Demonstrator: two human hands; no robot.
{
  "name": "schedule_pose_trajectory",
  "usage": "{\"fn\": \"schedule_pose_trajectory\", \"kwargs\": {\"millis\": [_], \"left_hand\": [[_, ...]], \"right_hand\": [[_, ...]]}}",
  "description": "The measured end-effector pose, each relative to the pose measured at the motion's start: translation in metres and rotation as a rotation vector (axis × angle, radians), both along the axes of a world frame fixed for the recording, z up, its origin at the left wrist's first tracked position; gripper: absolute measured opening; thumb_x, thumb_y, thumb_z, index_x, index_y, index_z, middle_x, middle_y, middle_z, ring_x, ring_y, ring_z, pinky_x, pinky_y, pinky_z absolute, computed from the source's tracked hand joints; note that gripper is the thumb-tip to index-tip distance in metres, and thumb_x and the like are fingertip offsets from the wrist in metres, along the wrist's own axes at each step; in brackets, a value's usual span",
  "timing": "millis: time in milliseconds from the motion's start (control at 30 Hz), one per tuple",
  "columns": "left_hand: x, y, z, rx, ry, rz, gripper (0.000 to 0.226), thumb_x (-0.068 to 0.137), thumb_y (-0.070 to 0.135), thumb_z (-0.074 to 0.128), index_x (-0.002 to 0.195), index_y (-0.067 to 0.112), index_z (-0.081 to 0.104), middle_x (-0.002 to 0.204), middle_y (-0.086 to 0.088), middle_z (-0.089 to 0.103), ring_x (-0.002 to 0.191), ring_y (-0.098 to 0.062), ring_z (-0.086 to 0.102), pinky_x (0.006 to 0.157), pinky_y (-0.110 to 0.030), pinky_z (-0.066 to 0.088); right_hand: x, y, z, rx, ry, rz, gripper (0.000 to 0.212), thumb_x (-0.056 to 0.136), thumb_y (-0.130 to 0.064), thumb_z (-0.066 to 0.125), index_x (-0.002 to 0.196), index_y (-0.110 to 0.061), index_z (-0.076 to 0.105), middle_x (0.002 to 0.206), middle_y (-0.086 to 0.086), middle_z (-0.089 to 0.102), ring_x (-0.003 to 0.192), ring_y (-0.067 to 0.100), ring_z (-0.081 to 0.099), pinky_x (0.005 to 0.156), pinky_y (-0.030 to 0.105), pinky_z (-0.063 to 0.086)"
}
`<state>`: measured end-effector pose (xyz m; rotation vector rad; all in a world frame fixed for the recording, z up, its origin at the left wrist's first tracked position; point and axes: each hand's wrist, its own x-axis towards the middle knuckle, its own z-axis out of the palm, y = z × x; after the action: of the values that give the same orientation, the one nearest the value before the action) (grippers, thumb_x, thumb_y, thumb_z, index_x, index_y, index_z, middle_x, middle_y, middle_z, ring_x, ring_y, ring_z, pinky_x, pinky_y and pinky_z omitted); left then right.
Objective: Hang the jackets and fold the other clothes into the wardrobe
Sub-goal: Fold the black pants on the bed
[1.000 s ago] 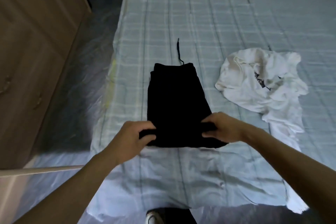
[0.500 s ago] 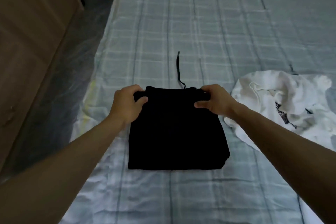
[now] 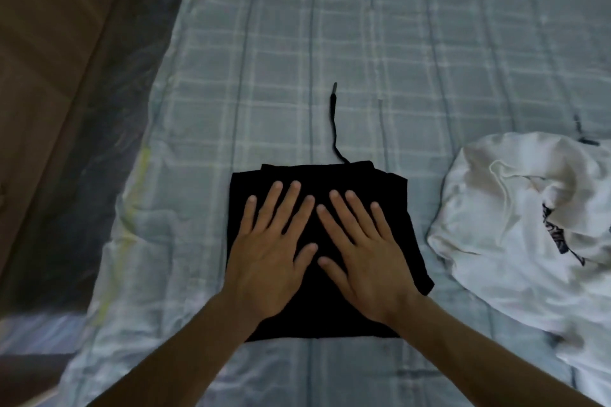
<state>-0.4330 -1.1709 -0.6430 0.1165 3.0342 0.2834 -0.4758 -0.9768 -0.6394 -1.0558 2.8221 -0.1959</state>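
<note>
Folded black garment [image 3: 393,198] lies flat as a squarish packet on the bed [image 3: 264,76], which is covered in pale checked cloth; the packet sits about midway across the bed and toward the person's side of it. Both hands rest on top, palms down. The left hand [image 3: 267,261] covers the packet's left half and the right hand [image 3: 367,261] its right half, each with fingers straight and spread, pressing on the cloth and curling round nothing. The index fingers and thumbs of the two hands come close together over the middle of the packet; whether they touch cannot be told. A thin black drawstring [image 3: 333,122] runs out from the garment's far edge and lies nearly straight on the bed, pointing away from the person, its tip paler. To the right, near the black packet but apart from it, a white garment [image 3: 515,228] lies crumpled on the bed, a dark print showing among its folds. On the left, a strip of dark glossy floor [image 3: 99,208] separates the bed from the wooden wardrobe [image 3: 49,59], whose front fills the upper left corner.
</note>
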Motion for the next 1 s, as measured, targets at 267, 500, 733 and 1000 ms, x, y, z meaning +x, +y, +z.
{"fn": "schedule_pose_trajectory", "kwargs": {"millis": [267,500,733,1000], "left_hand": [[-0.022,-0.021,-0.031,0.076,0.031,-0.017,0.073,0.097,0.065,0.031,0.159,0.028,0.016,0.167,0.005,0.01,0.154,-0.021,0.005,0.122,-0.054,0.01],[-0.021,-0.02,-0.022,0.12,0.014,-0.004,0.072,0.098,0.065,0.029,0.159,0.029,0.016,0.167,0.005,0.01,0.154,-0.02,0.004,0.122,-0.055,0.011],[0.007,-0.02,-0.007,0.221,0.051,0.226,0.078,0.093,0.07,0.032,0.158,0.032,0.013,0.168,-0.004,0.002,0.153,-0.028,0.005,0.122,-0.051,0.015],[0.036,-0.018,0.022,0.512,-0.045,0.495,0.092,0.084,0.06,0.06,0.156,0.042,0.005,0.159,-0.009,0.026,0.142,-0.028,0.028,0.114,-0.045,0.032]], "right_hand": [[-0.039,0.002,-0.027,-0.172,0.0,-0.087,0.069,0.099,-0.05,0.039,0.158,-0.021,0.017,0.166,0.005,0.006,0.153,0.026,0.003,0.122,0.053,0.012],[-0.048,0.003,-0.015,-0.234,-0.075,-0.131,0.063,0.102,-0.045,0.037,0.157,-0.02,0.022,0.166,0.005,0.01,0.153,0.023,0.003,0.12,0.053,0.019],[-0.024,0.017,0.005,-0.213,-0.023,-0.298,0.069,0.098,-0.051,0.045,0.157,-0.023,0.022,0.165,0.009,0.01,0.153,0.026,0.003,0.124,0.043,0.011],[0.008,0.025,0.025,-0.167,-0.259,-0.632,0.09,0.083,-0.071,0.051,0.156,-0.031,0.017,0.162,0.016,0.014,0.147,0.035,0.021,0.118,0.054,0.026]]}}
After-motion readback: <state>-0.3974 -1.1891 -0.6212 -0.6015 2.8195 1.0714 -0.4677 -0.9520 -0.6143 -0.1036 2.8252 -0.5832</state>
